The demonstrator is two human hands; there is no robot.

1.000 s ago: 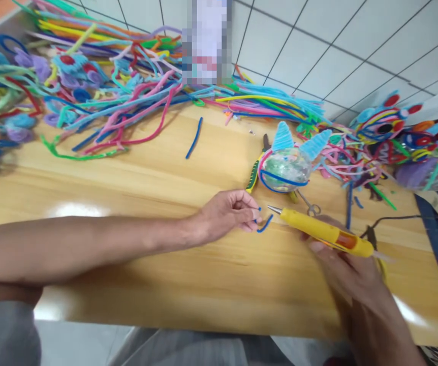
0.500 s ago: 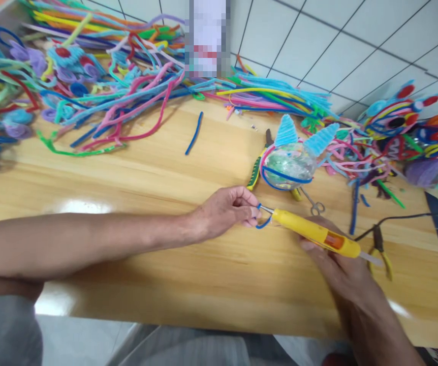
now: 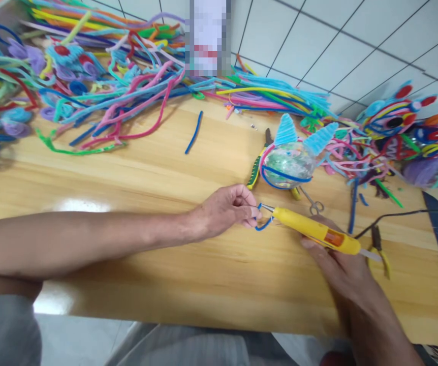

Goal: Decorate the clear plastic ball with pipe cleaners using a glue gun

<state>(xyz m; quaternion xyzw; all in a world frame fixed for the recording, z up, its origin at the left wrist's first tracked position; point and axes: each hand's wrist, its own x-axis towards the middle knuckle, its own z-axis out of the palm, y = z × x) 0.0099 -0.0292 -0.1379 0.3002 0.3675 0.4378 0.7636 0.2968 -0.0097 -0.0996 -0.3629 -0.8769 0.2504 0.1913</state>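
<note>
Pinched between the fingertips of my left hand [image 3: 236, 206] is a short curved blue pipe cleaner [image 3: 264, 224]. My right hand [image 3: 337, 262] grips a yellow hot glue gun [image 3: 303, 226], a clear glue stick poking from its back end. The gun's metal nozzle [image 3: 268, 208] is at the upper end of the blue pipe cleaner; whether they touch is hard to tell. Just beyond the nozzle sits a clear rounded body [image 3: 289, 162] with two light-blue pointed ears and pink and blue pipe cleaners around it.
Green-handled pliers [image 3: 255, 172] and scissors [image 3: 317, 207] lie by the eared body. Yellow-handled pliers [image 3: 384, 263] rest right of my right hand, near a black cord [image 3: 405, 213]. A loose blue pipe cleaner [image 3: 194, 132] lies mid-table. Colourful pipe cleaners [image 3: 135, 101] heap along the back; finished figures [image 3: 394, 119] stand right.
Almost nothing differs. The nozzle tip has shifted slightly at the blue pipe cleaner's end, and both hands keep their holds.
</note>
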